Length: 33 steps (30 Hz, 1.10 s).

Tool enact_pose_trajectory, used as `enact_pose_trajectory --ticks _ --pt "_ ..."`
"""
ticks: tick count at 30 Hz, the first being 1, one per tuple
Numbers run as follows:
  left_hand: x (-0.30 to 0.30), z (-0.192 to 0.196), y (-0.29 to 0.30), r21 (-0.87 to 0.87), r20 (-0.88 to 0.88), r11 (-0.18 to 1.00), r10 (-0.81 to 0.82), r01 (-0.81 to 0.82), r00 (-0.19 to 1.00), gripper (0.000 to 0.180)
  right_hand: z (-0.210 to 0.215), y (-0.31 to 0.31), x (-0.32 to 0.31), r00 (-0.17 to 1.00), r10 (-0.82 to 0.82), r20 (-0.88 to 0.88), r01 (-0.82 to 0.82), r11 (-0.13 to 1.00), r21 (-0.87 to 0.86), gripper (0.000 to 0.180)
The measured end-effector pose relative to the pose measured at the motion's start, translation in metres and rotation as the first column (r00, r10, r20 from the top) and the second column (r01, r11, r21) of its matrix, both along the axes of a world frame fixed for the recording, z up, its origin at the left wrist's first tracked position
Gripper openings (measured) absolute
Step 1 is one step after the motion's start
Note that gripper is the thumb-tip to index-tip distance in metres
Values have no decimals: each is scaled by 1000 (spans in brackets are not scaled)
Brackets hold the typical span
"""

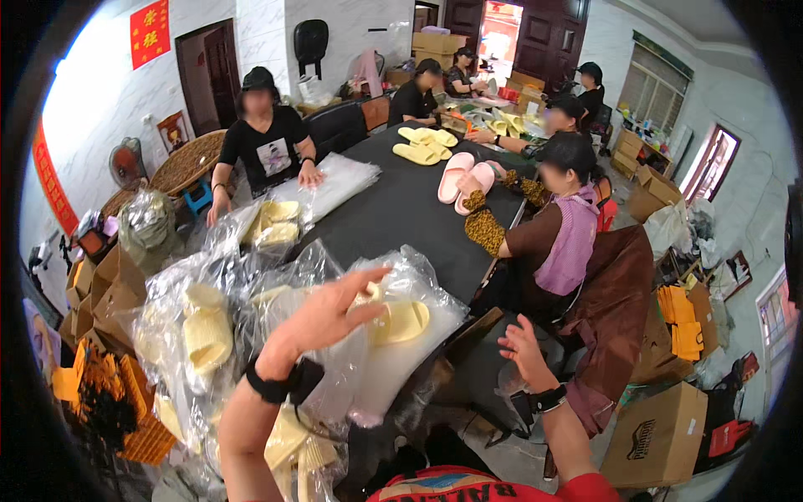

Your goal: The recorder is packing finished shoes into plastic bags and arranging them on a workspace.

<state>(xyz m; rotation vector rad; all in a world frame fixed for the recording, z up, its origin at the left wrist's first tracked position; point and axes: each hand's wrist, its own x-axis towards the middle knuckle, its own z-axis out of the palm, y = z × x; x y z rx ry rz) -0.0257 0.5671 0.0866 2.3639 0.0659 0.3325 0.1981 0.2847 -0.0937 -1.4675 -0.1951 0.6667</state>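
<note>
The left hand lies flat and open-fingered on a clear bag holding a pale yellow slipper, pressing it onto the heap of bagged slippers at the near end of the black desk, apparently to keep the slippery pile steady. The right hand hangs open and empty just off the desk's near right corner. Pink slippers lie at the right edge.

left hand on bagged slipper
</note>
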Motion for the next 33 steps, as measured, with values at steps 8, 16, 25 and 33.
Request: enact_pose_trajectory --ticks 8,16,25,33 --pt "-44 -79 59 -46 -487 986 119 -161 865 51 -59 112 49 924 279 -261 -272 960 62 58" --pt "33 -106 62 -58 -534 994 44 -88 845 55 -128 221 121 837 514 189 -476 853 -213 61" --pt "157 -21 111 -844 532 261 515 469 672 52 -137 252 145 762 647 -26 -607 699 -378 62" --pt "181 -158 129 -53 -170 862 490 -504 855 49 -152 257 168 790 613 7 -579 751 -317 14"
